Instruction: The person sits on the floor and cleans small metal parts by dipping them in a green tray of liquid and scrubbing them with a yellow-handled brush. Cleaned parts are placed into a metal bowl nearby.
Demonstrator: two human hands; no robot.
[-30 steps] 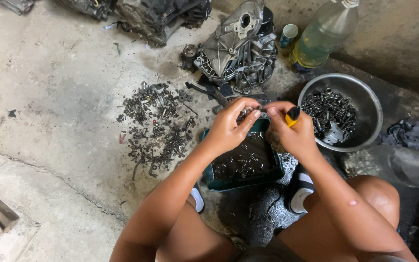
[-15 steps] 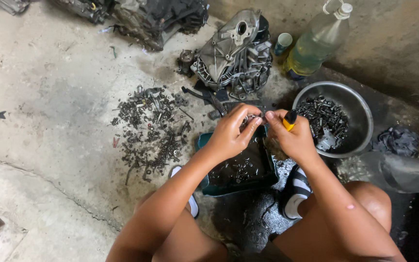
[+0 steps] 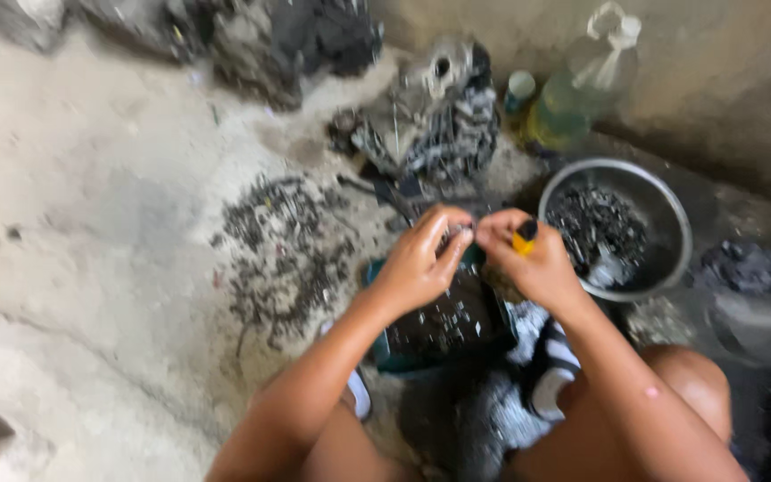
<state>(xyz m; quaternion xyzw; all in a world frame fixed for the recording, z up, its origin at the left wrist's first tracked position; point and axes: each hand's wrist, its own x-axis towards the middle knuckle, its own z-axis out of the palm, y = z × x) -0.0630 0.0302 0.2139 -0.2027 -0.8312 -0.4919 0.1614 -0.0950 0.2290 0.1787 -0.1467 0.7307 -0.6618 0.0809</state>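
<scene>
Person squats on the concrete floor (image 3: 91, 223); view is motion-blurred.

Left hand (image 3: 421, 263): fingers curled, fingertips pinched on a small dark metal part (image 3: 459, 232) held between both hands. Part too blurred to identify further.

Right hand (image 3: 533, 263): closed around a tool with a yellow-and-black handle (image 3: 525, 238), whose end pokes out above the fist. Fingertips meet the left hand's at the small part. Working end of the tool is hidden.

Both hands sit above a dark green tray (image 3: 443, 321) holding small metal pieces, between the person's feet. Just right of the hands: a round metal bowl (image 3: 675, 223) with dark small parts and a pale scrap inside. Left of the tray: a loose scatter of bolts and scrap (image 3: 283, 250) on the floor. Beyond the hands: a grey engine casing (image 3: 435, 116), and a clear plastic bottle of yellowish liquid (image 3: 582, 89) against the wall.

Compared with half a second ago: grip and hand position relative to the tray are unchanged; the hands stay joined over it at the same spot. The yellow handle shows in the same fist. The frame is blurrier, and the bowl and bottle sit slightly differently in view, consistent with a head shift rather than moved objects.
</scene>
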